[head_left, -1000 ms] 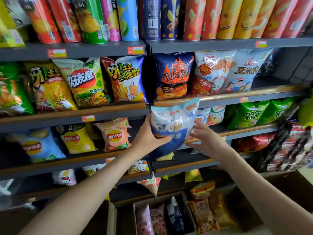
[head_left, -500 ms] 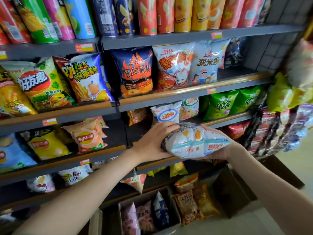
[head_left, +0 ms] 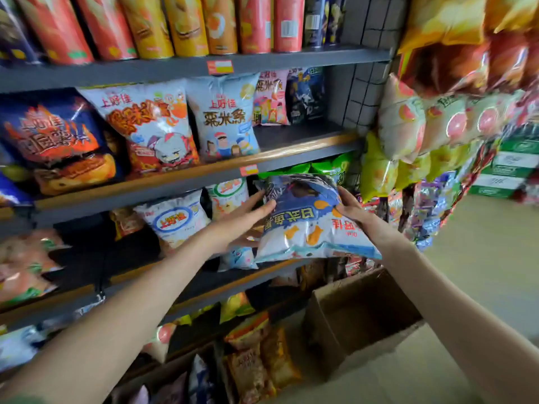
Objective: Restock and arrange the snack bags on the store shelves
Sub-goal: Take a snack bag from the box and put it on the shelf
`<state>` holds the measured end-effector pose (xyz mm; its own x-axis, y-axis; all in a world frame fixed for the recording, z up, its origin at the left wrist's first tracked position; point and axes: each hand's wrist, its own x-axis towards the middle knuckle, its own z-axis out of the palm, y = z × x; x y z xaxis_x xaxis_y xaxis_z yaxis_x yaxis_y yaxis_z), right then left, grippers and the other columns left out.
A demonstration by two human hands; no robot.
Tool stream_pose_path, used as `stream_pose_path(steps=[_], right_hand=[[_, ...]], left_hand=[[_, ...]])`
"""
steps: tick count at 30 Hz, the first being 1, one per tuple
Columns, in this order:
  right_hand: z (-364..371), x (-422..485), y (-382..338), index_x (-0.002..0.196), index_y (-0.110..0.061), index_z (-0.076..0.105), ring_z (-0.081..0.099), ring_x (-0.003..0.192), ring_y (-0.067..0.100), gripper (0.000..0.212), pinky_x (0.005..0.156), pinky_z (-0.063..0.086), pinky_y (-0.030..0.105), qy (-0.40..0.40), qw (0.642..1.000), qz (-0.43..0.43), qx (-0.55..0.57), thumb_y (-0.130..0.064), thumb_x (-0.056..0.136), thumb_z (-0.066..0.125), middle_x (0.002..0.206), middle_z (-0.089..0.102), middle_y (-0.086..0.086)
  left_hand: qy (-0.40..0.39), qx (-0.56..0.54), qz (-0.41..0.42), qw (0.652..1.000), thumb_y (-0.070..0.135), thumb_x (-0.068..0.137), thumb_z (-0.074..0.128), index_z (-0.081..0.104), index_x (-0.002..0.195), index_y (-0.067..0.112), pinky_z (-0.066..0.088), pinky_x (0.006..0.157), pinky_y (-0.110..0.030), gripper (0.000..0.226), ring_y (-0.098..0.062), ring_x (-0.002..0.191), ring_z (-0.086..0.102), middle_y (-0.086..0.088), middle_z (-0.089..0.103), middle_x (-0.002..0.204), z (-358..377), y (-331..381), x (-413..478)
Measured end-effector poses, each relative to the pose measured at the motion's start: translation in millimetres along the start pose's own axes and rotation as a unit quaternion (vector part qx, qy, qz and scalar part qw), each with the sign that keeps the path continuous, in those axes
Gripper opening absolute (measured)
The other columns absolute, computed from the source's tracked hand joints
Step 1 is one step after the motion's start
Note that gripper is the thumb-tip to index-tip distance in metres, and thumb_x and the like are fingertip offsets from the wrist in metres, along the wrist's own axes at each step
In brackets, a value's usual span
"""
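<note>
Holding a blue-and-white snack bag [head_left: 309,225] with both hands, the person keeps it in front of the right end of a middle shelf [head_left: 248,279]. The bag's print reads upside down, dark blue end uppermost.

Right hand [head_left: 354,212]: the grip is closed on the bag's right edge, thumb on the printed face, fingers wrapped behind and out of sight.

Left hand [head_left: 248,212]: the grip is released, fingers stretched nearly straight and laid against the bag's upper left edge. The thumb is mostly hidden by the bag's edge.

Bag sits between the two hands, tilted, its lower end just above the shelf lip; contact with the shelf cannot be told. Its top covers part of the green bags [head_left: 335,167] behind. A white bag with a blue oval [head_left: 175,220] stands just left of the left hand.

Below, an open cardboard box [head_left: 358,316] is on the floor, its contents not visible. Hanging snack strips [head_left: 408,123] at right are blurred.
</note>
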<state>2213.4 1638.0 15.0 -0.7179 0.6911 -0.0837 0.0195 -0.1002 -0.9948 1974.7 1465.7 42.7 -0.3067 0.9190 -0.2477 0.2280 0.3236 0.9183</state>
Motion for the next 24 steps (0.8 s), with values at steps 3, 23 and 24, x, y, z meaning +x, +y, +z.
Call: stream_pose_path(steps=[3, 23, 24], right_hand=[[8, -8, -30, 0.144, -0.043, 0.031, 0.048, 0.128, 0.008, 0.101, 0.107, 0.036, 0.037, -0.022, 1.0, 0.0, 0.014, -0.038, 0.058, 0.085, 0.132, 0.057, -0.015], [-72, 127, -87, 0.152, -0.031, -0.001, 0.001, 0.147, 0.033, 0.136, 0.115, 0.005, 0.054, 0.078, 0.6, -0.315, -0.731, -0.054, 0.049, 0.086, 0.159, 0.002, 0.014], [-65, 127, -93, 0.153, -0.024, 0.009, 0.009, 0.146, 0.036, 0.136, 0.114, 0.007, 0.057, 0.066, 0.531, -0.362, -0.763, -0.055, 0.046, 0.085, 0.159, 0.01, 0.015]], left_hand=[[-0.058, -0.132, -0.023, 0.989, 0.072, 0.044, 0.08, 0.023, 0.138, 0.056, 0.054, 0.08, -0.038, 0.112, -0.021, 0.12, 0.054, 0.008, 0.043, 0.144, 18, 21, 39], [0.008, 0.208, 0.124, 0.97, 0.021, 0.075, 0.081, -0.004, 0.149, 0.025, 0.032, 0.072, 0.004, 0.113, 0.001, 0.116, 0.034, 0.011, 0.028, 0.139, 35, 117, 175], [0.014, 0.264, 0.133, 0.955, 0.026, 0.074, 0.082, -0.006, 0.149, 0.023, 0.029, 0.072, 0.004, 0.116, 0.001, 0.118, 0.033, 0.007, 0.026, 0.144, 36, 121, 175]])
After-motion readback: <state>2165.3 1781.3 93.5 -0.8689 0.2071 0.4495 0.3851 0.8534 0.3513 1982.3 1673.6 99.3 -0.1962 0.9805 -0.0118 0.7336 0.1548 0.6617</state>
